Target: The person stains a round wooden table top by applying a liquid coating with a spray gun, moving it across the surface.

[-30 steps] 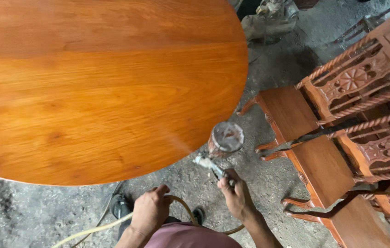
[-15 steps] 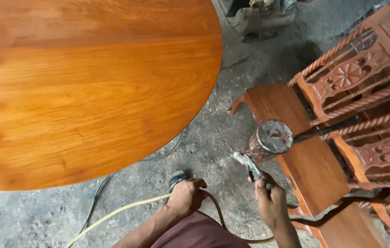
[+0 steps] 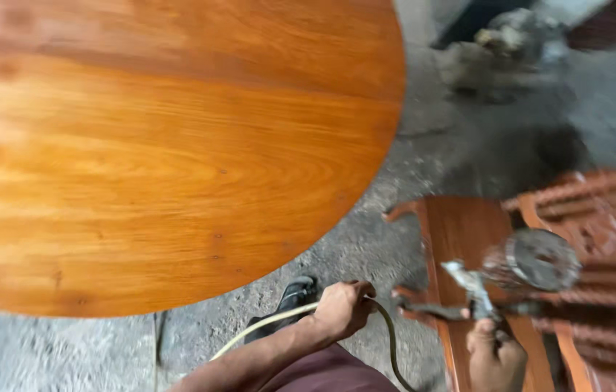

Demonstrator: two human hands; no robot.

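Observation:
My right hand [image 3: 495,357] grips the handle of a metal spray gun [image 3: 476,287] with a round cup [image 3: 538,260] on top, held over a wooden chair seat at the lower right. My left hand [image 3: 343,309] is closed around a yellowish air hose [image 3: 272,324] that loops down toward the gun. Both hands are to the right of a large round glossy orange-brown wooden tabletop [image 3: 155,152], clear of its edge. The view is blurred by motion.
Carved reddish-brown wooden chairs [image 3: 598,232] stand at the right, one seat [image 3: 460,232] right under the spray gun. Grey concrete floor [image 3: 395,181] shows between table and chairs. My dark shoe [image 3: 295,294] is near the table's edge. Blurred clutter [image 3: 500,43] lies at the top right.
My view and both hands have moved to the right, away from the tabletop's edge. The spray gun now hangs over the chair seat instead of beside the table.

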